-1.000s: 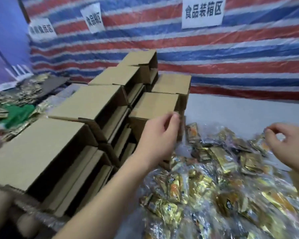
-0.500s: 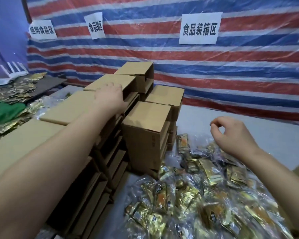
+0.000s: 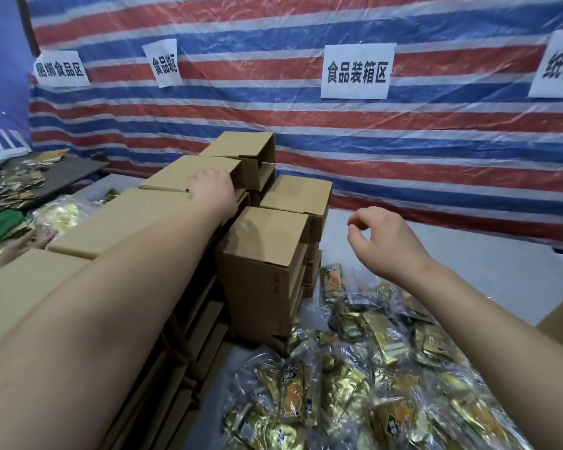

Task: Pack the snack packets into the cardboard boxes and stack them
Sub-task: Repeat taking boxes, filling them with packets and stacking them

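Cardboard boxes (image 3: pixel 260 254) are standing stacked along the tabletop's (image 3: pixel 468 274) left, snack packets (image 3: pixel 355 378) lying heaped beside them. The left hand (image 3: pixel 213 186) is resting on a box top, its grip hidden; the right hand (image 3: pixel 384 241) is hovering, fingers loosely curled, holding nothing.

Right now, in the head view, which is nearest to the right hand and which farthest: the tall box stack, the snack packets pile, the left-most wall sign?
1. Tall box stack, just left of the right hand.
2. Snack packets pile, below.
3. Left-most wall sign, far upper left.

Red, white and blue striped tarpaulin (image 3: pixel 403 141) under clear plastic lines the back wall, bearing four white paper signs (image 3: pixel 356 72). Pale grey tabletop (image 3: pixel 452 264).
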Available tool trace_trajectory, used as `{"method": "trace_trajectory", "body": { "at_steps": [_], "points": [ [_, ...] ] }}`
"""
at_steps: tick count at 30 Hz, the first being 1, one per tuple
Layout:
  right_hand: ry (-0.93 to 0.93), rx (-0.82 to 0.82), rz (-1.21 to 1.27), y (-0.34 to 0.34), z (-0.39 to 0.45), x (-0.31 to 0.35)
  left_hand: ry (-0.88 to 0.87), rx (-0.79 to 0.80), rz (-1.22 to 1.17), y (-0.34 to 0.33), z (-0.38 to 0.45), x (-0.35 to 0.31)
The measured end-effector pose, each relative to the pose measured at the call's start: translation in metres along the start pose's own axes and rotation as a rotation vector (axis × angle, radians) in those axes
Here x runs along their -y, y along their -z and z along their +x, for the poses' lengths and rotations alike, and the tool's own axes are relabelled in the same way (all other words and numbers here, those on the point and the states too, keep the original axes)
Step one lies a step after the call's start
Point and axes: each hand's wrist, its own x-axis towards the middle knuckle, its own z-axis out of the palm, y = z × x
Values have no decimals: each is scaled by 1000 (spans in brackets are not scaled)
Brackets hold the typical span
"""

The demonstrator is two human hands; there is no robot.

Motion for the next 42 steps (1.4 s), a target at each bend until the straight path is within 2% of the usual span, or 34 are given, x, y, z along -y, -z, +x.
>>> {"method": "trace_trajectory", "body": {
  "at_steps": [6,9,15,21,24,27,31,33,36,38,42],
  "points": [
    [4,5,-7,0,8,3,138,119,76,-5,16,-5],
    [5,13,-3,-2,13,5,138,136,160,-1,18,-7],
    [10,46,6,-11,25,15,70,10,310,10,11,-8],
    [25,37,33,-12,34,24,-22,-53,189,57,10,1],
    [19,16,23,2,43,27,-51,-178,132,101,5,-4],
    [-46,-83,51,33,60,26,-128,-285,114,151,-9,-17],
    [-196,-362,222,101,85,19,-387,-329,-63,192,-37,-46],
    [-222,-298,211,137,84,13,-523,-292,-222,198,-56,-67],
    [-254,-32,-39,174,63,2,-677,-186,-438,194,-77,-104],
    [-301,84,-124,184,42,-8,-734,-135,-516,186,-88,-128],
    [-358,150,-215,182,-5,-34,-824,-88,-602,158,-115,-164]
  ]
}}
